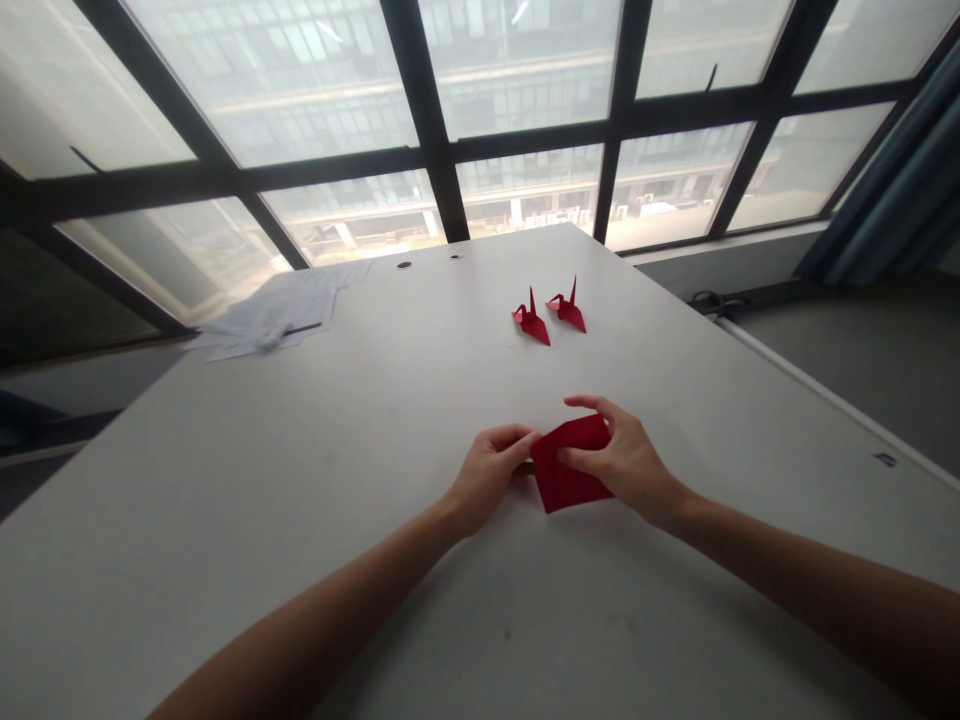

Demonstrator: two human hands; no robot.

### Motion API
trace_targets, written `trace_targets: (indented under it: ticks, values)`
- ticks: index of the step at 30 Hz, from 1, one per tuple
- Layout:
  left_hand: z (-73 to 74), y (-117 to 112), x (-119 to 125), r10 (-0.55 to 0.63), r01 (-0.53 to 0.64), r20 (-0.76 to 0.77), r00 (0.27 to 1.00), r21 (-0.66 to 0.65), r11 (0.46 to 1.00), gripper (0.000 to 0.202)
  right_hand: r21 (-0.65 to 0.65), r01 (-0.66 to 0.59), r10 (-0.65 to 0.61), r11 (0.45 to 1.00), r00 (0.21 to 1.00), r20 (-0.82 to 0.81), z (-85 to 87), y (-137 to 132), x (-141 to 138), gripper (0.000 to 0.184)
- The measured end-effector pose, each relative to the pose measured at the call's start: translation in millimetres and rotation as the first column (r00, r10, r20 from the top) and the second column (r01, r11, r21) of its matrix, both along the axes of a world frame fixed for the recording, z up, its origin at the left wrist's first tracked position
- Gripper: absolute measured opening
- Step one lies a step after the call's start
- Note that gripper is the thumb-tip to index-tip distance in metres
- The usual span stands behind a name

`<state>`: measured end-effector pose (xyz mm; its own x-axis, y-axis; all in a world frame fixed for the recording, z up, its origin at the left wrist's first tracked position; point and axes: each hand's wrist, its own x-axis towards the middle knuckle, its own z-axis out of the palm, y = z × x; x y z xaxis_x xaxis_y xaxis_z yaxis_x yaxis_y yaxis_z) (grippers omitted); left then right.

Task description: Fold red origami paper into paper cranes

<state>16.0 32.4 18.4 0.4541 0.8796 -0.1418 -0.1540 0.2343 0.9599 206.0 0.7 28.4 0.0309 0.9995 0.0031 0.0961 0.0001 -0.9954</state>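
Observation:
A red sheet of origami paper [574, 485] is held up between my two hands, just over the white table. My left hand [491, 470] pinches its left edge between thumb and fingers. On the other side, my right hand [630, 455] grips the paper with the thumb lying across its face; the index finger sticks out past the top edge, and the remaining fingers are hidden behind. Beyond my hands stand two folded red paper cranes, a left crane [532, 325] and a right crane [570, 314], side by side with their pointed ends up.
The white table [337, 560] stretches to the windows [525, 190]. Loose printed papers [277, 305] lie at its far left, with a dark pen-like stick [302, 328] on them. A small dark mark [885, 460] is near the right edge. A blue curtain [889, 190] hangs at right.

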Motion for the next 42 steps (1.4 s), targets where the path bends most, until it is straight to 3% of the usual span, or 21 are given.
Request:
trace_targets:
  ticks: [6, 13, 24, 27, 30, 33, 42]
  values:
    - [-0.3, 0.5, -1.6, -0.13, 0.132, 0.023, 0.991, -0.106, 0.986, 0.037, 0.001, 0.0, -0.001, 1.0, 1.0, 0.028, 2.6, -2.2, 0.3, 0.06]
    - [-1.7, -2.3, 1.2, -0.12, 0.146, 0.124, 0.985, -0.23, 0.962, 0.037, -0.02, 0.006, -0.006, 1.0, 1.0, 0.005, 5.0, -5.0, 0.0, 0.061]
    - [3.9, -3.8, 0.4, -0.153, 0.193, 0.166, 0.974, -0.26, 0.946, 0.033, -0.01, 0.012, -0.012, 1.0, 0.999, 0.05, 5.6, -6.4, 0.1, 0.061]
    - [5.6, -3.0, -0.6, -0.176, 0.229, 0.211, 0.961, -0.261, 0.938, 0.043, -0.023, 0.01, -0.01, 1.0, 1.0, 0.015, 6.3, -6.9, 0.6, 0.063]
    - [7.2, -2.8, -0.8, -0.166, 0.192, 0.162, 0.973, -0.159, 0.968, 0.045, -0.044, 0.026, -0.028, 0.999, 0.999, -0.044, 6.3, -6.8, 1.4, 0.065]
    - [7.3, -4.7, 0.6, -0.049, 0.051, -0.033, 0.998, 0.072, 0.996, 0.033, -0.036, 0.051, -0.052, 0.998, 0.998, -0.031, 5.0, -6.3, 1.3, 0.067]
    - [4.2, -14.4, 6.9, 0.231, -0.092, -0.295, 0.927, 0.419, 0.903, 0.011, 0.028, 0.059, -0.061, 0.998, 0.997, 0.052, 1.2, -8.7, -2.4, 0.068]
